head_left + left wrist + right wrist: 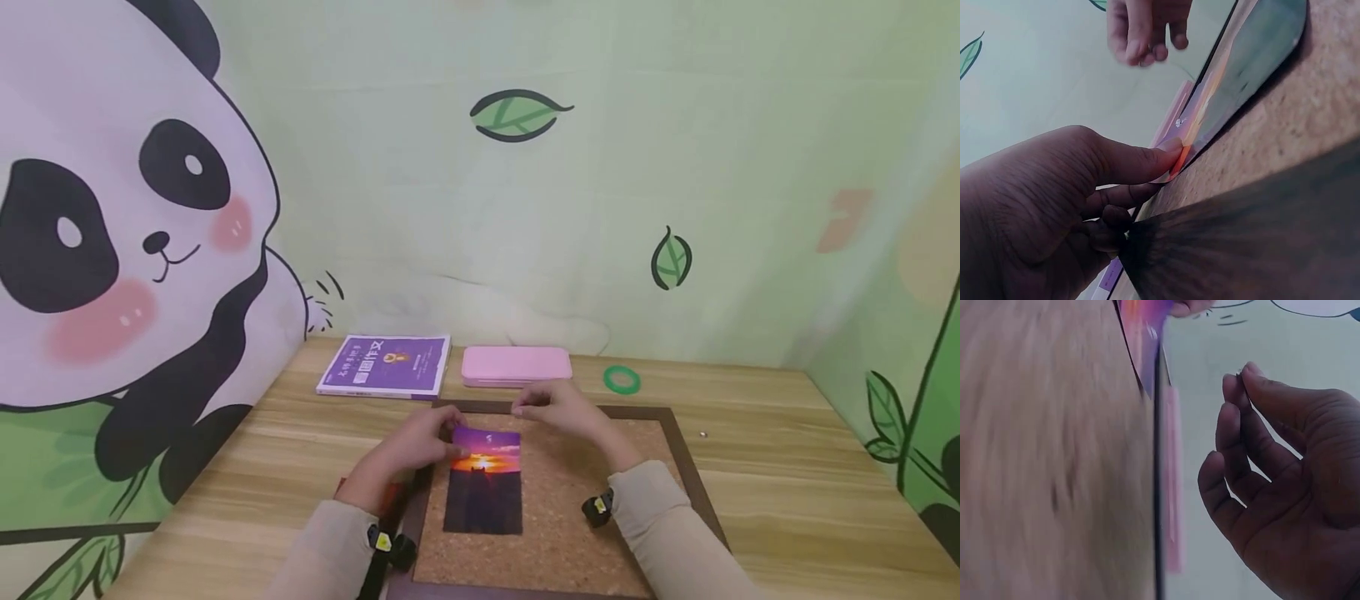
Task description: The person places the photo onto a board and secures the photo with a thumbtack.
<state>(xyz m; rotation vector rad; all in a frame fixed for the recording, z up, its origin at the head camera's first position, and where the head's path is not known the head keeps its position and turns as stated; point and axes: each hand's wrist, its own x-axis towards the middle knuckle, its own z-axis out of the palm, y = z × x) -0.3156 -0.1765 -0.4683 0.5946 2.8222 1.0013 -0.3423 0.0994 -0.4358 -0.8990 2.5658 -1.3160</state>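
A sunset photo print (483,500) lies upright on the left part of a cork board (570,533) with a dark frame. My left hand (426,437) pinches the print's upper left edge, thumb on the picture side. In the left wrist view the print (1235,81) bows up from the cork. Above the board's far edge, to the right of the print, hovers my right hand (558,410). Its thumb and index fingertips meet on a tiny pin-like thing (1239,374), of which only a dark tip shows.
Behind the board lie a purple book (390,367), a pink case (516,365) and a green tape ring (622,380). A small shiny piece (702,433) rests on the wooden table (795,483) right of the board. Something red (390,497) shows beside the left forearm.
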